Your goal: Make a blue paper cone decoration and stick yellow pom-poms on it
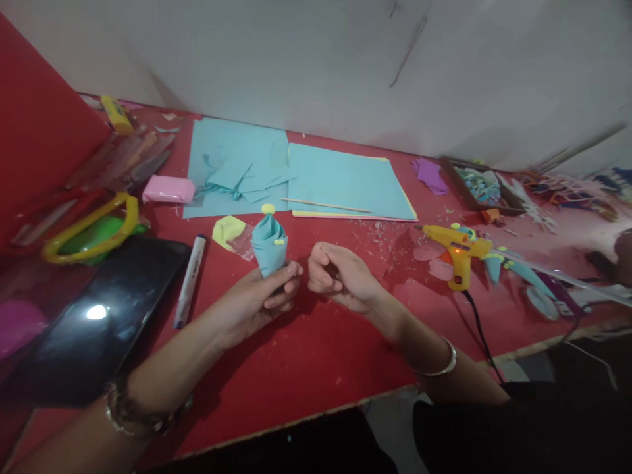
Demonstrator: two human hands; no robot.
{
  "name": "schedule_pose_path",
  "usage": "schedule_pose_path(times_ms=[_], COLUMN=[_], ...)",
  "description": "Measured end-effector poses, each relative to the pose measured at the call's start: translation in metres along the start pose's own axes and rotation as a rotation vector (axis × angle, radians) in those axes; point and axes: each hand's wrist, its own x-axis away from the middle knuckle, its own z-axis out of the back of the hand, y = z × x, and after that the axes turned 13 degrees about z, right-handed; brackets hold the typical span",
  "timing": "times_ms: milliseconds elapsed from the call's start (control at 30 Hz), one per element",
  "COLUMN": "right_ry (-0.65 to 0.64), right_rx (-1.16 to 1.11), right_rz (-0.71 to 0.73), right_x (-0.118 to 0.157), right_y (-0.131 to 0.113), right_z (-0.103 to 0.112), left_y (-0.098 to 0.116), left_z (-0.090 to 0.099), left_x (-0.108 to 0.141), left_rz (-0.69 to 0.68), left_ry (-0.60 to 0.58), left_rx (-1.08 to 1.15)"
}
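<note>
My left hand [269, 299] pinches the narrow lower end of a light blue folded paper cone [268, 253]. The cone stands upright, with pleated layers at its top. A yellow ball [268, 209] sits at its tip, and small yellow beads [279, 241] show on its front. Close by on the right, my right hand [343, 276] is curled closed, apart from the cone; whatever its fingers may hold is hidden. Just behind the cone lies a piece of yellow clay [228, 232] on clear wrap.
Blue paper sheets [345, 178] with a thin wooden stick [326, 205] lie behind. To the right sits a yellow glue gun [457, 250], its light lit, beside a brown tray [513, 205]. Leftward are a marker [190, 283], a black tablet-like slab [108, 316] and a pink packet [168, 189].
</note>
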Motion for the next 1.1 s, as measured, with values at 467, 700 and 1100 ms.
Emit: schedule_pose_path(times_ms=[467,700,1100], right_ry=[-0.085,-0.104,-0.041], right_rx=[-0.036,-0.02,0.037], right_rz=[0.076,0.101,0.069], right_x=[0.0015,0.0009,0.0015], right_y=[0.0005,0.0015,0.0016], right_z=[-0.001,0.0016,-0.0014], left_y=[-0.0014,-0.0008,-0.0012], left_z=[0.0,0.0012,0.0001], left_x=[-0.0005,-0.0008,-0.0005], left_rz=[-0.05,-0.047,-0.063], left_ry=[-0.016,-0.023,-0.034], left_rx=[-0.063,-0.065,-0.051])
